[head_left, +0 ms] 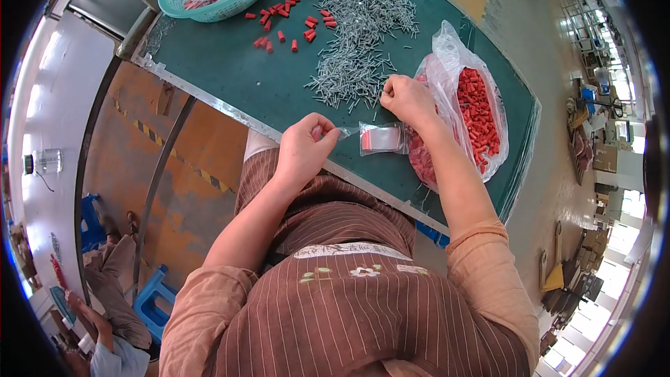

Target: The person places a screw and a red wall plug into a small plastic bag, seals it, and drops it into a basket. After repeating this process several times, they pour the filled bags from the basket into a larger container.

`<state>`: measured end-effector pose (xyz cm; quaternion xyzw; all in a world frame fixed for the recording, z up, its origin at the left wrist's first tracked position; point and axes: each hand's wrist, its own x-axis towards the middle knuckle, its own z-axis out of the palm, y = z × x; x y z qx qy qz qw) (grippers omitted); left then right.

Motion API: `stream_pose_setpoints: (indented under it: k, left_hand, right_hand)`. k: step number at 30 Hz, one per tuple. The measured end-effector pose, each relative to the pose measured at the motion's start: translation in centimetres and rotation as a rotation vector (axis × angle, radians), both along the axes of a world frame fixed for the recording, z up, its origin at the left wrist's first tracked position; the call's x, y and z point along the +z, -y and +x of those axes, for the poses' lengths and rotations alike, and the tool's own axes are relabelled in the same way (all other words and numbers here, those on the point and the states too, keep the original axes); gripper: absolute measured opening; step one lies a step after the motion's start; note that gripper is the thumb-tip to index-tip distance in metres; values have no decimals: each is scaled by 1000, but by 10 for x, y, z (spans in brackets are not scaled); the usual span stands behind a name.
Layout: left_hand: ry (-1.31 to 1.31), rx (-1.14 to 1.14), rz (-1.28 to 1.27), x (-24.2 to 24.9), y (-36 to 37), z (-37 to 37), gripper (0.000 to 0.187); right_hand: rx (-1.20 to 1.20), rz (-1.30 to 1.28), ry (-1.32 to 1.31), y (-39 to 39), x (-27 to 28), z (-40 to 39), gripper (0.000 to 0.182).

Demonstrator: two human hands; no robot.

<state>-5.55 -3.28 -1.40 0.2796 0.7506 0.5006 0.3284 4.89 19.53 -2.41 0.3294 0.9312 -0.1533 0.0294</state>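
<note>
My left hand (301,152) is closed at the table's near edge, its fingertips pinching a small clear plastic bag (345,132). Something reddish shows between those fingers. My right hand (408,101) is closed in a pinch beside the lower right of a loose pile of grey metal screws (359,17); what its fingertips hold is too small to make out. Between the hands lies a clear packet (382,139) with white and red in it. Right of my right hand, partly behind the forearm, sits a large clear bag of red plastic caps (477,115).
Several loose red caps (281,36) lie left of the screws on the green tabletop (209,63). A light green basket (241,5) with bagged red parts stands at the far left. At lower left another person sits near a blue stool (155,304).
</note>
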Motion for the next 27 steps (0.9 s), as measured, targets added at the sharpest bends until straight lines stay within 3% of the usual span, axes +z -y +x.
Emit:
stream_pose_setpoints:
  k: [10,27]
  left_hand:
    - [14,-1,-20,-5,0,0,15]
    - [-9,22,8,-7,3,-4,14]
  right_hand:
    - [-11,-96,-16,10,6,-4,21]
    - [90,123,-44,6,-11,-2,13]
